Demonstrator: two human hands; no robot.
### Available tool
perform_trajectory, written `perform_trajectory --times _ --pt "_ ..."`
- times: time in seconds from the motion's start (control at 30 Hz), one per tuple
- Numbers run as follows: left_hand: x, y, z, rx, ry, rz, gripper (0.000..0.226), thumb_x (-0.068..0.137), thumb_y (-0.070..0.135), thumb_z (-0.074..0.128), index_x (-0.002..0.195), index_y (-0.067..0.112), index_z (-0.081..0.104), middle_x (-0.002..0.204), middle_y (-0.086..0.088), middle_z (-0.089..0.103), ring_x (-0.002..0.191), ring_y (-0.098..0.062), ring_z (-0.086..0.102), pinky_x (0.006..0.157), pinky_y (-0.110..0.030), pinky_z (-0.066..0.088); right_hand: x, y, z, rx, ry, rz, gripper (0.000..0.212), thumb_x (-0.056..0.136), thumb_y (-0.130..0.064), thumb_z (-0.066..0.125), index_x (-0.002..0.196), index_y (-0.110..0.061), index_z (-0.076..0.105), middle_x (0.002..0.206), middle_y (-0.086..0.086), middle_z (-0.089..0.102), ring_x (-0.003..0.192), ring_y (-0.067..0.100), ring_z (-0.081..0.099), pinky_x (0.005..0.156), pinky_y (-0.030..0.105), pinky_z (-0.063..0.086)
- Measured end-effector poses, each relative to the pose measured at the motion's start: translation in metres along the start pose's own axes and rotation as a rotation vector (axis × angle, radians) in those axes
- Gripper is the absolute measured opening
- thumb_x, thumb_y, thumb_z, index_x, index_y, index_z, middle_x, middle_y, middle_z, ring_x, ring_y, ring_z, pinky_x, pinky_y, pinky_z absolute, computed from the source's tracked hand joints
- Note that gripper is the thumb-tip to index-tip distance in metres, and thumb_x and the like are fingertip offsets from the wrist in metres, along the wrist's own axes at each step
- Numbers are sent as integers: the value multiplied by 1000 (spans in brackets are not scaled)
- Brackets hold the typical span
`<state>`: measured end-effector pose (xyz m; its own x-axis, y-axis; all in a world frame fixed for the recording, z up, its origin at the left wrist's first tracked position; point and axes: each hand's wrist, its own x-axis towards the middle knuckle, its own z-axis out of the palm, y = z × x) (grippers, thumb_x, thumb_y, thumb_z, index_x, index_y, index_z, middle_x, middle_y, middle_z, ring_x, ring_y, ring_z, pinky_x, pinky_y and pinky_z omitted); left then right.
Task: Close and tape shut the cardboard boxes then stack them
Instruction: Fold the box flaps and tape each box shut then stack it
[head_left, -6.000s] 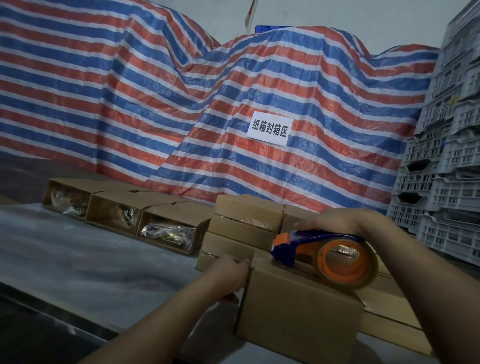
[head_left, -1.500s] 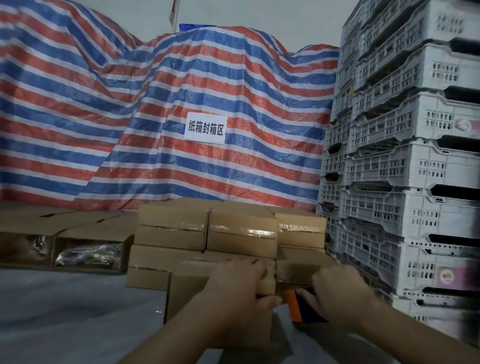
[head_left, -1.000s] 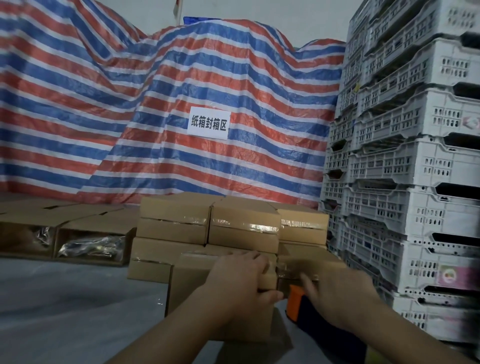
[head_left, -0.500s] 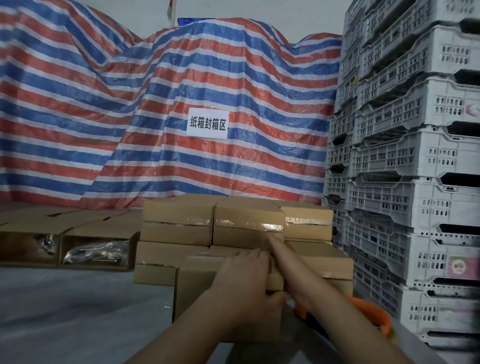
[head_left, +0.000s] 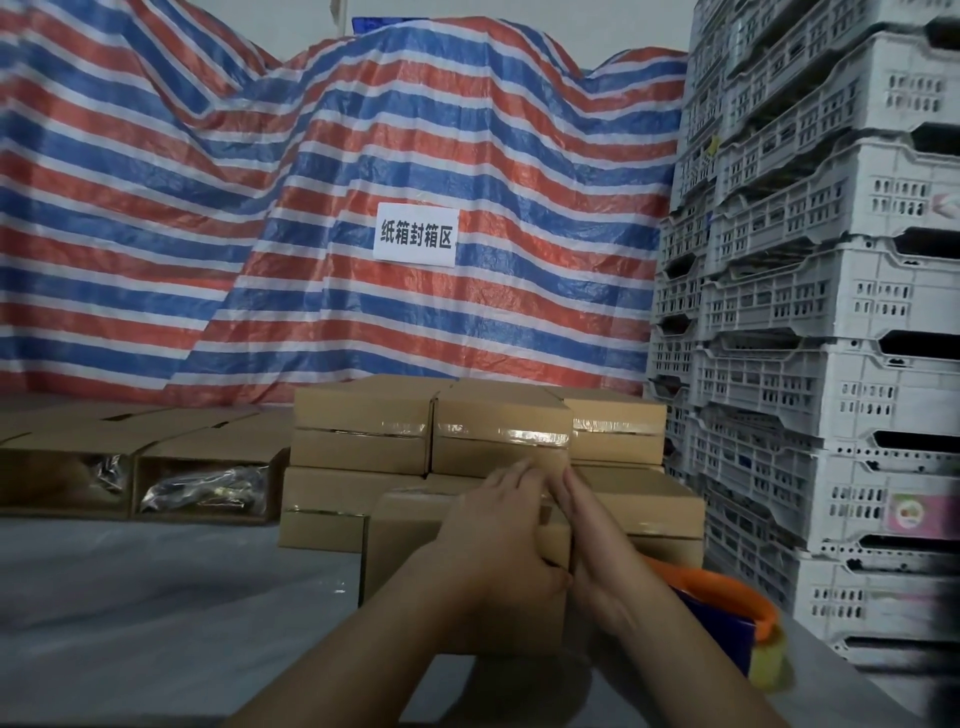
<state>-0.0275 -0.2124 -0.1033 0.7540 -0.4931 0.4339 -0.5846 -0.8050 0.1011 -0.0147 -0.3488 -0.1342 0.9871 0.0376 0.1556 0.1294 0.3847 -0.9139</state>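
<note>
The nearest cardboard box (head_left: 415, 551) stands on the desk (head_left: 156, 597) at centre, directly in front of the stack of taped boxes (head_left: 436, 431). Both hands work on its right end. The left hand (head_left: 498, 540) lies over the top right portion of the box, with its fingers curled across the top and its thumb wrapped under the right edge; this grip is clamped on the box. The right hand (head_left: 587, 540) lies flat against the right end face of the box, with its fingers straight and pointing away towards the stack; this grip is apart and only presses on the cardboard. The two hands touch each other along the top right edge of the box.

A tape dispenser (head_left: 727, 618), blue with an orange guard, rests on the desk just right of the right forearm. Neither hand touches it.

The stack of taped boxes stands two layers high behind the near box, with clear tape visible across the front faces. To the far left, a row of open boxes (head_left: 202, 467) lies on its side and shows bagged contents.

The desk surface is grey. A red, white and blue striped tarpaulin (head_left: 260, 208) covers the background and carries a white paper sign (head_left: 415, 235) with printed characters. Stacked white plastic crates (head_left: 831, 312) fill the right side of the room.
</note>
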Motion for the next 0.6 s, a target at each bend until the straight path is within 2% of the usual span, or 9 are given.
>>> perform_trajectory --times 0.1,0.17,0.23,0.33,0.37,0.43,0.47,0.53,0.6 --pt "-1 3 -11 -205 4 -22 92 82 42 69 154 23 15 162 1 16 148 -19 17 117 -38 26 -4 -3 -1 -22 57 80 51 92 -60 53 121 -24 73 123 14 71 115 30 68 99 46 53" --pt "-4 0 -17 -456 109 -40 81 85 36 70 151 29 24 156 5 27 134 -9 34 102 -25 39 -13 -6 -1 -91 45 117 60 94 -66 48 131 -23 67 128 16 68 121 34 63 110 53 43" --pt "-16 -9 -25 -608 259 -68 73 88 37 69 148 38 28 151 13 32 118 6 39 85 -12 41 -27 -11 1 -197 95 125 66 83 -73 50 128 -29 68 131 14 66 123 34 60 111 53 40" --pt "-40 -35 -31 -607 506 -128 58 86 62 55 139 51 32 143 24 37 126 3 38 94 -21 42 -42 -13 -1 -289 160 56 51 92 -69 41 120 -34 63 147 9 52 113 22 57 102 41 37" --pt "-49 -44 -29 -611 534 -180 62 81 70 49 139 53 32 143 24 38 126 0 40 93 -22 42 -45 -12 -2 -336 170 13 47 97 -65 38 127 -35 59 152 6 45 117 22 55 104 42 36" --pt "-63 -60 -21 -657 461 -324 82 75 73 44 149 42 25 152 11 36 126 -8 44 93 -29 42 -46 -2 -8 -430 149 -101 57 101 -60 37 152 -36 35 162 1 31 143 26 37 115 46 28" --pt "-68 -65 -16 -715 382 -385 89 74 72 45 152 36 21 156 4 33 129 -14 44 97 -35 42 -47 4 -10 -481 139 -142 61 101 -58 39 156 -36 26 163 -1 28 147 25 31 117 46 26" --pt "-75 -72 -5 -866 286 -460 90 75 68 46 154 32 21 157 -1 32 135 -21 39 104 -39 37 -49 14 -3 -567 112 -104 63 100 -54 46 157 -36 26 156 -1 39 142 24 38 118 45 31" --pt "-80 -73 1 -1029 306 -530 76 82 62 49 150 33 31 153 -2 37 133 -22 40 104 -38 35 -49 25 3 -651 68 -77 63 99 -46 54 156 -35 28 142 -5 51 131 16 48 114 40 38"
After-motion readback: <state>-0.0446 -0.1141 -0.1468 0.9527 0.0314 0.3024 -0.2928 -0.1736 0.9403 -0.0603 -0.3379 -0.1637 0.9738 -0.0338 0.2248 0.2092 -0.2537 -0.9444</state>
